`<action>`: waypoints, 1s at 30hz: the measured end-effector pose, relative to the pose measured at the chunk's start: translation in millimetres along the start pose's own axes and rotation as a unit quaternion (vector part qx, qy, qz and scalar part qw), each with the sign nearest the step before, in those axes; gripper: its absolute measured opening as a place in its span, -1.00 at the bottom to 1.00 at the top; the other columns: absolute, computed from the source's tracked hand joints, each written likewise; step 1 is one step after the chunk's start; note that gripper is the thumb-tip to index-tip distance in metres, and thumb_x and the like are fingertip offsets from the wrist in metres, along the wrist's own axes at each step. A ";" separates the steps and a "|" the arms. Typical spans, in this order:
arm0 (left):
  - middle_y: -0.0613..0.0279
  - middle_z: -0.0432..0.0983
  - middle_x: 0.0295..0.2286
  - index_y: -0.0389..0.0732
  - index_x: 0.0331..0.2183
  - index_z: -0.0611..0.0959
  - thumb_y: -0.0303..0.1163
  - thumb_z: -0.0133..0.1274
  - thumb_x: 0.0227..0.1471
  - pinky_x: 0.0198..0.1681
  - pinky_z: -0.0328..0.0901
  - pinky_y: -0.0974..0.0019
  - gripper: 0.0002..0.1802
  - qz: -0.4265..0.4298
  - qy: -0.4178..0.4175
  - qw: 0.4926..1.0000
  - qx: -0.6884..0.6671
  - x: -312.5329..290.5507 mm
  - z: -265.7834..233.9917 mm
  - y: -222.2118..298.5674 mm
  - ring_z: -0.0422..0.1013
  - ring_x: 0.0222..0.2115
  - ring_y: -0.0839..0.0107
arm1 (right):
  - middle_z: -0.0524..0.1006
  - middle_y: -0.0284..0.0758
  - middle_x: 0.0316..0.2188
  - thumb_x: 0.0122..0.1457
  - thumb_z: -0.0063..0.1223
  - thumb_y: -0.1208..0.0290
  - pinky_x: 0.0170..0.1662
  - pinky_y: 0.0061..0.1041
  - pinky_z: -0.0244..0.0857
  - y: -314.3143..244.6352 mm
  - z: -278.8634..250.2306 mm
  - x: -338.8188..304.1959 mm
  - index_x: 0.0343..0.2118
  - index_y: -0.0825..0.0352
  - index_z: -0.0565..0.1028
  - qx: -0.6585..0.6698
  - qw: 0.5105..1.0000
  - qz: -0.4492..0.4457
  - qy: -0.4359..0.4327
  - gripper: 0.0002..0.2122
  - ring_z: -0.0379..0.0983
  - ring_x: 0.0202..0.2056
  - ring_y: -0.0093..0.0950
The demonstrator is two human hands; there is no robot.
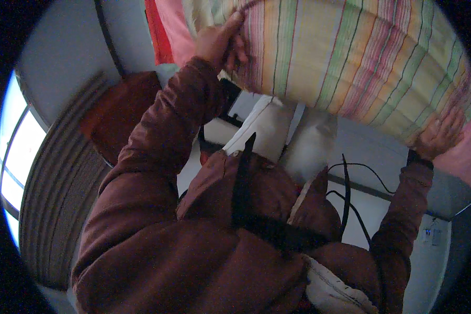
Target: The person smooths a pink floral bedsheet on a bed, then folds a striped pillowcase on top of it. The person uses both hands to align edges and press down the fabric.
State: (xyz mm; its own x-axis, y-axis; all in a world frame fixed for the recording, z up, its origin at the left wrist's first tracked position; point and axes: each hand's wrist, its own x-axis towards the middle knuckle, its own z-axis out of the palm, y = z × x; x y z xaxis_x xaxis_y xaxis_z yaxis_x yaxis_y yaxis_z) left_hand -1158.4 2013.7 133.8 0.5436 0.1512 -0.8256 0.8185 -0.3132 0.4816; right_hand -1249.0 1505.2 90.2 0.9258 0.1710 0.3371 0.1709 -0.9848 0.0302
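Observation:
A large striped cloth (303, 47), yellow with green, pink and orange bands, spreads across the top of the view. At its left edge my left hand (220, 44) is closed on the fabric, thumb on top and fingers curled at the border. Farther right, my right hand (442, 133) lies open against the cloth's lower right part, fingers stretched out. Pink cloth (175, 26) shows past the left edge, with a red strip (159, 36) beside it. What lies under the striped cloth is hidden.
A reddish-brown object (123, 112) stands at the left, in front of a ridged grey-brown surface (63, 178) and a bright window (15, 157). Black cords (345, 193) hang beside my body. A wall socket (432, 235) is at the lower right.

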 end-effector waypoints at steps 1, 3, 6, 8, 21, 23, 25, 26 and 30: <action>0.07 0.51 -0.76 -0.21 -0.69 0.52 0.14 0.06 0.15 -0.82 0.20 0.34 -0.36 0.005 0.028 0.999 0.020 1.2 -2.5 3.6 0.36 -0.87 0.33 | 0.32 -0.19 0.25 0.29 -0.23 0.15 0.33 -0.09 -0.14 0.6 -1.2 4.5 0.26 0.28 0.32 -0.010 1.000 0.007 -0.002 -0.48 0.21 0.26 -0.18; 0.09 0.51 -0.75 -0.21 -0.68 0.54 0.16 0.04 0.15 -0.80 0.21 0.32 -0.35 -0.016 0.031 0.998 0.055 -0.2 -6.8 6.3 0.38 -0.84 0.34 | 0.31 -0.18 0.26 0.29 -0.27 0.13 0.34 -0.08 -0.15 -2.7 -2.4 9.4 0.26 0.31 0.31 0.047 0.999 0.010 0.015 -0.46 0.17 0.28 -0.16; 0.16 0.46 -0.73 -0.19 -0.62 0.55 0.16 0.01 0.17 -0.78 0.22 0.28 -0.39 -0.078 0.000 0.996 -0.034 4.5 -12.9 5.9 0.41 -0.78 0.31 | 0.26 -0.08 0.28 0.27 -0.24 0.15 0.35 0.05 -0.22 -4.9 -4.7 12.5 0.26 0.38 0.28 0.075 0.997 -0.014 0.025 -0.44 0.12 0.30 -0.06; 0.21 0.42 -0.74 -0.19 -0.57 0.56 0.17 -0.03 0.19 -0.78 0.22 0.29 -0.40 -0.067 0.029 0.996 -0.043 15.0 -14.8 0.8 0.38 -0.79 0.33 | 0.23 -0.06 0.29 0.25 -0.27 0.16 0.36 0.08 -0.25 -7.2 0.6 11.2 0.26 0.39 0.26 0.041 0.999 -0.014 0.019 -0.43 0.09 0.31 -0.04; 0.09 0.41 -0.83 -0.18 -0.72 0.47 0.21 -0.02 0.17 -0.89 0.05 0.38 -0.31 0.038 0.038 0.998 -0.042 26.4 -23.5 -36.5 0.24 -0.92 0.39 | 0.15 0.02 0.31 0.23 -0.18 0.19 0.35 0.11 -0.28 -33.8 2.3 -11.6 0.28 0.35 0.23 -0.032 0.992 0.113 -0.040 -0.43 0.00 0.34 0.02; 0.10 0.42 -0.82 -0.19 -0.70 0.49 0.20 0.01 0.15 -0.88 0.07 0.37 -0.32 0.059 0.019 0.997 -0.053 39.2 -25.9 -42.6 0.27 -0.90 0.39 | 0.16 0.03 0.30 0.23 -0.15 0.17 0.34 0.11 -0.24 -36.4 8.3 -18.3 0.26 0.37 0.24 -0.093 0.986 0.131 -0.054 -0.43 0.01 0.33 0.02; 0.11 0.44 -0.80 -0.21 -0.67 0.51 0.19 0.04 0.14 -0.86 0.10 0.36 -0.34 0.076 0.004 0.994 -0.077 56.4 -27.7 -48.0 0.30 -0.88 0.39 | 0.16 0.01 0.30 0.23 -0.10 0.11 0.31 0.13 -0.12 -40.0 16.8 -24.4 0.23 0.39 0.26 -0.122 0.974 0.186 -0.044 -0.42 0.02 0.32 0.00; 0.10 0.46 -0.79 -0.21 -0.65 0.53 0.19 0.05 0.13 -0.85 0.12 0.35 -0.35 0.070 -0.013 0.992 -0.100 63.9 -27.9 -49.5 0.30 -0.88 0.39 | 0.17 0.01 0.30 0.24 -0.10 0.10 0.29 0.13 -0.09 -41.6 20.4 -25.4 0.22 0.38 0.27 -0.138 0.969 0.202 -0.041 -0.42 0.03 0.32 0.00; 0.03 0.53 -0.72 -0.23 -0.57 0.59 0.11 0.06 0.15 -0.80 0.19 0.29 -0.43 0.086 -0.094 0.976 -0.178 90.8 -15.4 -33.9 0.35 -0.84 0.36 | 0.25 -0.02 0.23 0.25 -0.11 0.09 0.26 0.14 -0.01 -42.0 20.2 -7.9 0.19 0.37 0.30 -0.211 0.943 0.227 -0.124 -0.46 0.10 0.28 -0.04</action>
State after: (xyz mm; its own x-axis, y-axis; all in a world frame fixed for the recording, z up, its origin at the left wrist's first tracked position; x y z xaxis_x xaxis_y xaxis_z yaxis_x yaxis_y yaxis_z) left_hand -1133.9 2052.5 47.0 0.6617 -0.0594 -0.7474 0.7496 0.0313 0.6612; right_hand -1256.7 1545.8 67.3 0.9306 -0.3210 0.1759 -0.3627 -0.8736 0.3246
